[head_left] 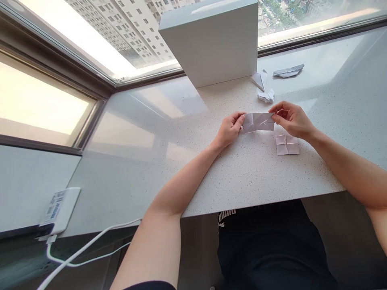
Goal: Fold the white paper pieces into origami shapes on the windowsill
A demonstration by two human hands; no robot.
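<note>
2 bare hands are working close together at the middle of the counter. The left hand (pixel 229 129) is pinching one end of a folded paper strip (pixel 258 122), and the right hand (pixel 292 120) is pinching the other end. Both hands are narrowly closed on the paper, with their fingers curving over its edges. Several creases are crossing the strip's face, and it is sitting directly in front of the person, though whether it is touching the surface below is hard to tell.

At 4 o'clock from the strip, just beside the right hand, a creased paper square (pixel 287 145) is lying flat on a speckled white stone countertop (pixel 242 177). At 1 o'clock, a small folded paper stack (pixel 266 96) is resting near a pointed paper fold (pixel 258 79), and a grey folded paper piece (pixel 288 71) is lying farther out, well apart from both.

At 11 o'clock, a white rectangular block (pixel 208 44) is standing against a wide window (pixel 45 100), through which a high-rise apartment building (pixel 121 28) is showing. At 7 o'clock, a white plug-in charger (pixel 59 211) is sitting on a lower ledge, with a white cable (pixel 87 241) trailing from it. At 6 o'clock, below the counter edge, the person's black Puma shorts (pixel 272 249) are showing.
</note>
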